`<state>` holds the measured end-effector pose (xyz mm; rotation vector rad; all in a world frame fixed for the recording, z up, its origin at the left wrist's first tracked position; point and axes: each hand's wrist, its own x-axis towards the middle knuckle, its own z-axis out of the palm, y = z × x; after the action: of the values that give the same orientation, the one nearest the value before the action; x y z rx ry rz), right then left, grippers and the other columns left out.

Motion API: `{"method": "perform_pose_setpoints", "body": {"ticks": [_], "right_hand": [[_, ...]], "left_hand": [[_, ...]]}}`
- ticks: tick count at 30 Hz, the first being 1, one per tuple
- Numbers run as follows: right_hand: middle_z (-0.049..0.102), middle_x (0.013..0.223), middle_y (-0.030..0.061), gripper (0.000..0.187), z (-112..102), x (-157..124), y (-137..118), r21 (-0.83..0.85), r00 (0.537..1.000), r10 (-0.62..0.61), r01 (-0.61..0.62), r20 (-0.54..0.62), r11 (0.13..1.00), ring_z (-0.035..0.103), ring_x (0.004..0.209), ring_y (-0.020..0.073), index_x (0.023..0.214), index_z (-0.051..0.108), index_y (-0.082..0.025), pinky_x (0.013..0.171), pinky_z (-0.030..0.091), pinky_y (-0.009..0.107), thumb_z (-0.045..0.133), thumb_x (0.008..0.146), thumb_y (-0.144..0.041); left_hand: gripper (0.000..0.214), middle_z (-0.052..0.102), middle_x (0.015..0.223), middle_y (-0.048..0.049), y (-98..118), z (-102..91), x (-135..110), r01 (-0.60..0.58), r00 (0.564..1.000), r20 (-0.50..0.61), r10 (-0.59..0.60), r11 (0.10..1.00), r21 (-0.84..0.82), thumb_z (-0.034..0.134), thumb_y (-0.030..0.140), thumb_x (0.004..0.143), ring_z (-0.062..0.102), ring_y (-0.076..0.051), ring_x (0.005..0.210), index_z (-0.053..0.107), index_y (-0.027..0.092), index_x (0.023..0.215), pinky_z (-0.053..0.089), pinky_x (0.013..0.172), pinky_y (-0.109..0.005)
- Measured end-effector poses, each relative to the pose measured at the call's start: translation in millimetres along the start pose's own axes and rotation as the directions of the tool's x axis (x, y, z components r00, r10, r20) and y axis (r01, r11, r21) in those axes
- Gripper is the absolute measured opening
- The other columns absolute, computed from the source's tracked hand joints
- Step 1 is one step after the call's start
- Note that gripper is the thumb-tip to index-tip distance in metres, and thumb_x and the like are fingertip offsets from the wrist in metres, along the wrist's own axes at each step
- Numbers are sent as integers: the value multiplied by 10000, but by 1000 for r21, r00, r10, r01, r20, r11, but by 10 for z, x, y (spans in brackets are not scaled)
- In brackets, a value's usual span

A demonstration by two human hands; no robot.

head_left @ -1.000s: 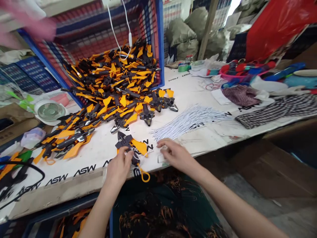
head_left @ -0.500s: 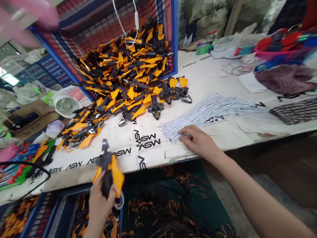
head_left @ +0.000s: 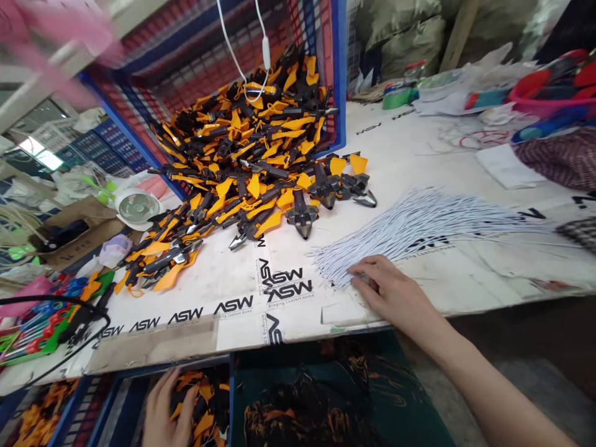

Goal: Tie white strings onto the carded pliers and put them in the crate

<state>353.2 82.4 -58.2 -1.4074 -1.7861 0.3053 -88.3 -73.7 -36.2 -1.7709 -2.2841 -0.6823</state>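
My left hand (head_left: pixel 168 410) is low at the bottom left, fingers spread and with nothing in it. Below it, a blue crate under the table edge holds black-and-orange plier-like hand tools (head_left: pixel 205 403). On the table, my right hand (head_left: pixel 388 292) has its thumb and fingertips closed at the near left end of a fanned bundle of white wire ties (head_left: pixel 419 223). How many ties are between its fingertips is hidden. A large heap of the same plier-like tools (head_left: pixel 251 161), with pointed metal jaws, lies left of and behind the bundle.
The heap spills from a tipped blue-and-red basket (head_left: pixel 341 81). A white cable (head_left: pixel 266 53) hangs before it. A small fan (head_left: pixel 138 208) and a cardboard box (head_left: pixel 69 230) stand left. A pink basin (head_left: pixel 540 107) and checked cloths lie right. Another crate of orange parts (head_left: pixel 44 416) sits below left.
My left hand has moved down to the crate and let go of the plier-like tool it held. The right hand stays at the ties' end. The view has shifted slightly.
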Motion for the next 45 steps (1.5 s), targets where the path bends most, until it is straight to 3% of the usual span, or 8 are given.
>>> {"method": "perform_pose_setpoints", "body": {"ticks": [5,9,12,21,27,30,36,45], "right_hand": [[631,940,66,176,-27,21,-23,25,1000,-7,6,27,1000,641,707,188,929,656,-226,662,535,330,495,909,-296],[615,956,76,151,-63,46,-80,43,999,-4,2,42,999,647,796,206,866,611,-230,738,544,357,477,919,-276],[607,942,75,153,-67,54,-118,57,1000,-16,15,13,998,641,849,214,847,566,-238,776,538,366,443,935,-253],[655,1031,88,218,4,-3,-79,83,998,24,-19,-63,996,667,931,243,1113,557,-232,824,536,390,382,995,-289],[651,995,85,214,1,-28,-91,61,998,37,-34,-56,998,673,889,251,1040,585,-232,824,538,409,389,991,-301],[642,1047,96,204,-2,-50,-102,42,996,30,-26,-84,999,664,943,257,1030,600,-235,841,534,408,418,978,-310],[662,998,77,196,-31,-74,-136,67,994,-9,16,-111,998,654,940,242,1019,633,-247,883,517,392,460,965,-323],[698,907,59,190,-4,-214,-676,226,998,46,-55,42,973,670,703,190,1013,645,-229,678,544,321,514,953,-352]], "left_hand": [[487,480,1449,-128,1671,788,1323,-645,752,19,659,740,-189,469,128,904,472,-276,1323,501,238,1377,421,1097,-480],[710,352,1567,-122,2790,1287,2199,-790,571,186,799,597,-138,417,-38,799,323,-307,1431,422,219,1461,310,1151,-531],[758,401,1539,-127,3061,1501,2550,-826,492,252,833,538,-168,437,-44,768,380,-327,1380,412,229,1475,308,1128,-552],[587,492,1445,-138,2519,1275,2569,-826,482,127,867,497,-265,493,121,841,441,-282,1312,458,177,1425,343,1114,-453],[539,592,1331,-120,1819,672,1984,-399,870,-51,491,639,-658,523,374,888,539,-241,1252,445,185,1386,424,1075,-390],[584,612,1307,-86,1472,312,1845,-151,958,32,286,592,-792,577,428,844,583,-229,1193,439,219,1371,482,1015,-357],[484,709,866,-36,1221,231,1814,303,862,475,177,572,-762,509,518,863,649,-176,649,600,185,1202,549,585,-295],[291,602,1321,-136,1753,840,1681,-140,908,273,317,846,-514,573,344,901,520,-306,1272,658,166,1115,400,1072,-454]]}}
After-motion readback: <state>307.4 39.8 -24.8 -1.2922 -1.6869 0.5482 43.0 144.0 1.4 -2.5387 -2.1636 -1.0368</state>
